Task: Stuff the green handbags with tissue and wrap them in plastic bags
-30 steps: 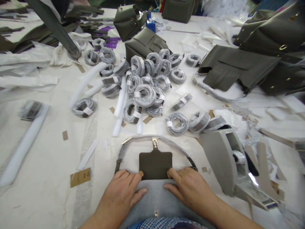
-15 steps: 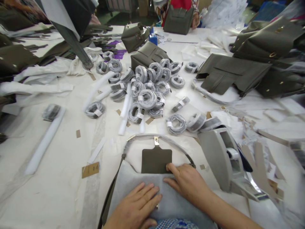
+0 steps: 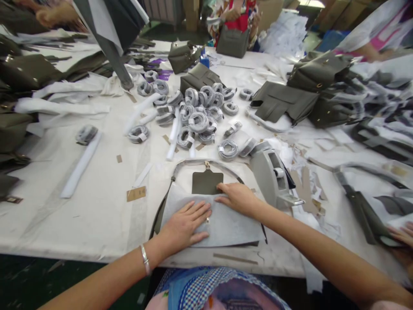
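An olive handbag lies flat at the table's near edge, covered by a grey fabric sheet (image 3: 226, 224). Its olive flap (image 3: 206, 183) with a gold clasp sticks out past the sheet, and a wrapped handle (image 3: 226, 165) arcs beyond it. My left hand (image 3: 185, 224) lies flat on the sheet, fingers spread, a bracelet on the wrist. My right hand (image 3: 237, 198) rests open at the sheet's far edge, fingertips touching the flap's right corner.
A grey tape dispenser (image 3: 269, 178) stands just right of the bag. Several wrapped strap coils (image 3: 198, 120) and white foam tubes (image 3: 174, 133) are heaped beyond. Olive bags (image 3: 284, 103) are piled at right. Another person holds a bag (image 3: 232, 41) at the far side.
The view has pulled back and now takes in the table's edge. My left hand slid from the flap's left corner down onto the grey sheet. The right hand stayed by the flap.
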Tool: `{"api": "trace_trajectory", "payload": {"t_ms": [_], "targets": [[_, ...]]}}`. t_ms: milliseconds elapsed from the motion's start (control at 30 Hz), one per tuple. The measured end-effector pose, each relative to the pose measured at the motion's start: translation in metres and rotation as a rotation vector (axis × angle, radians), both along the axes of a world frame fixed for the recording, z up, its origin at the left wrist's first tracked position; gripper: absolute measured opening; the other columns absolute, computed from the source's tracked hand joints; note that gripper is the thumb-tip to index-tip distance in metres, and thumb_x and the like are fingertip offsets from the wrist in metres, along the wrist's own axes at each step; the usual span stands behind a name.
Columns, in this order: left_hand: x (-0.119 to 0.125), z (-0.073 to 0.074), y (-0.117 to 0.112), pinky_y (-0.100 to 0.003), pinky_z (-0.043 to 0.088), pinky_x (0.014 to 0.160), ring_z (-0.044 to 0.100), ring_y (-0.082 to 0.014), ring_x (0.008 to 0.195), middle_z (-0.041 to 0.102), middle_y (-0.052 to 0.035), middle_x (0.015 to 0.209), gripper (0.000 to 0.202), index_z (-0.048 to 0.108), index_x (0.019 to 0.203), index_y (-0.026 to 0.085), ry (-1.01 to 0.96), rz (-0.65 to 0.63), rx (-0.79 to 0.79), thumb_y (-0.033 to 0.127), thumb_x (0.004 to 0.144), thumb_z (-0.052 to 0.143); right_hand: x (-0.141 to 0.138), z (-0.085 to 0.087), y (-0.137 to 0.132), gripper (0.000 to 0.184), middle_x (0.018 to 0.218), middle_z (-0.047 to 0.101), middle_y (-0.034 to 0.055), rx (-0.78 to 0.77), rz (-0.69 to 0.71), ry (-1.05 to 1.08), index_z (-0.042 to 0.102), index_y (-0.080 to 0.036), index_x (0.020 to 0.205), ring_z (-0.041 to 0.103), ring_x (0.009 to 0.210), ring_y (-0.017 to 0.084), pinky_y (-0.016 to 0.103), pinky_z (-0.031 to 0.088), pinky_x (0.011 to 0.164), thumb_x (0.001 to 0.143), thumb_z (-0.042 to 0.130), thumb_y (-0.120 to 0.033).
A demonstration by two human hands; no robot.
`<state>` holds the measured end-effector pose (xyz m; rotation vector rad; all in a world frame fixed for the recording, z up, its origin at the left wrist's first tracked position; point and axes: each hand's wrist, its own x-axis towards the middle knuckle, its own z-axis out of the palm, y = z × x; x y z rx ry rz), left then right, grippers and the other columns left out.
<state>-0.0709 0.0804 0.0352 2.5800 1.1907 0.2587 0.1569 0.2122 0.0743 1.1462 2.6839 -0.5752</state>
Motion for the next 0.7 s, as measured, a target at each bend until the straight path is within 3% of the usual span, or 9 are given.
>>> {"api": "trace_trajectory", "payload": {"t_ms": [167,333,433,567,700], "targets": [[0.001,-0.001,-0.001,-0.042,0.026,0.119,0.035,-0.0233,0.144,0.038,-0.007,0.156,0.06,0.037,0.149,0.021,-0.005,-0.008,0.024,0.05,0.097,0.047,-0.039,0.006,0.023,0.027,0.117,0.067,0.0163,0.008,-0.262,0.193,0.064,-0.015,0.113,0.058,0.116,0.027,0.034,0.04,0.1,0.096,0.057,-0.035],[0.0,0.0,-0.002,-0.044,0.027,0.119,0.037,-0.0245,0.143,0.04,-0.008,0.155,0.06,0.04,0.147,0.021,-0.036,0.001,0.024,0.049,0.095,0.049,-0.073,-0.004,0.042,0.03,0.1,0.073,0.0172,-0.018,-0.443,0.241,0.068,-0.01,0.105,0.067,0.1,0.03,0.036,0.049,0.087,0.09,0.064,-0.036],[0.0,-0.001,-0.003,-0.045,0.03,0.117,0.04,-0.0249,0.141,0.043,-0.0083,0.153,0.058,0.042,0.146,0.022,-0.042,0.0,0.073,0.05,0.095,0.049,-0.071,0.002,0.036,0.04,0.094,0.075,0.0106,-0.048,-0.509,0.344,0.062,-0.012,0.12,0.07,0.09,0.024,0.031,0.052,0.078,0.088,0.067,-0.036],[-0.001,-0.001,-0.003,-0.046,0.033,0.115,0.044,-0.0252,0.138,0.046,-0.009,0.151,0.057,0.044,0.145,0.023,-0.071,-0.003,0.126,0.05,0.095,0.05,-0.049,0.015,0.006,0.057,0.096,0.077,0.0038,-0.097,-0.46,0.518,0.046,-0.017,0.142,0.072,0.089,0.019,0.029,0.056,0.076,0.09,0.063,-0.033],[-0.001,0.0,-0.005,-0.048,0.036,0.113,0.048,-0.0281,0.134,0.052,-0.0122,0.146,0.056,0.047,0.142,0.02,-0.107,0.002,0.158,0.047,0.094,0.053,-0.021,0.005,-0.031,0.037,0.119,0.072,0.005,-0.224,-0.158,0.76,0.065,-0.021,0.125,0.065,0.115,0.023,0.039,0.05,0.102,0.09,0.057,-0.025]]}}
